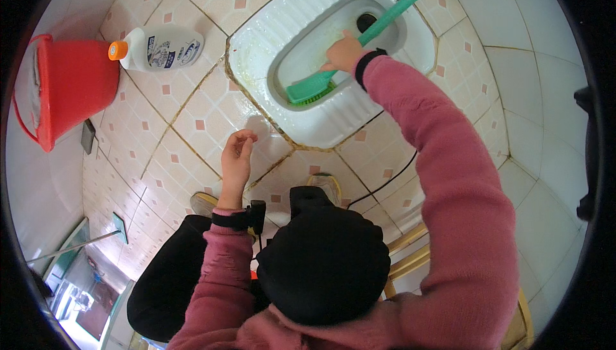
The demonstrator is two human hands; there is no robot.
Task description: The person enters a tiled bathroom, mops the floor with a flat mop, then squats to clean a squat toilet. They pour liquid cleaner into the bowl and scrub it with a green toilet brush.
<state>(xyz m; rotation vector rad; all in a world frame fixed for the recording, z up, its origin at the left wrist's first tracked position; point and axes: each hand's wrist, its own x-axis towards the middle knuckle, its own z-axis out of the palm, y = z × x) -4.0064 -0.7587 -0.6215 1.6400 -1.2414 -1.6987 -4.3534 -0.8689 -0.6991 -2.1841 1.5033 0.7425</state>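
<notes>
My right hand (344, 53) is wrapped round the middle of a green scrub brush (311, 87), reaching across the basin of a white squat toilet (256, 19). The brush head lies at the near left end of the basin, its bristles facing down. Its long handle slants up to the far right, past the dark drain hole (366, 23). Over the tiles just short of the toilet hangs my left hand (237, 157), fingers loosely bent and thumb apart, with nothing visible in it. Both wrists wear black bands.
A white bottle with an orange cap (168, 48) lies or stands left of the toilet, beside a red bucket (80, 87). A flat-headed mop (120, 227) rests at the lower left. Wooden slats (410, 260) show behind my right arm. A black cable (391, 179) crosses the floor.
</notes>
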